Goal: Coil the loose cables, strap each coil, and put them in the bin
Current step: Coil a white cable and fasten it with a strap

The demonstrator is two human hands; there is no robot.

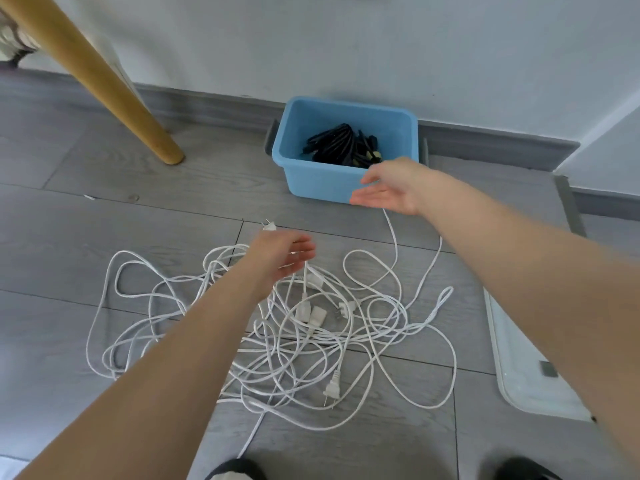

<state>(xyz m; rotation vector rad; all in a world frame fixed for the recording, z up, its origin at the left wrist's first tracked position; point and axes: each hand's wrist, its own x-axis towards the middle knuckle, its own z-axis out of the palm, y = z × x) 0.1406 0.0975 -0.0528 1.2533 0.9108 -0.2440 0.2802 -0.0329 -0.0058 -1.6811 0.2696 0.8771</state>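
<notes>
On the floor: a tangle of white cables (294, 327) lies spread across the grey boards, loops crossing, several plugs showing among them, one plug (268, 226) at the far edge near the left hand.
Bin: a blue bin (325, 181) stands against the skirting beyond the tangle; a bundle of black cable (341, 145) already lies inside it.
Left hand: the left hand (282, 259) hovers over the far side of the tangle, fingers relaxed and spread, grasping nothing that can be made out; a white strand passes just under the fingers, and contact cannot be told.
Right hand: the right hand (389, 188) is in front of the bin's near wall, palm turned inward, fingers straight, released and empty.
Done so far: judging by the black bundle in the bin, one coil seems finished; whether it is strapped cannot be seen.
Left to do: the white cables look wholly uncoiled, so untangling, coiling, strapping and binning remain; no straps are visible.
Elsewhere: a wooden leg (114, 95) slants at left; a white tray-like lid (526, 372) lies at right.
</notes>
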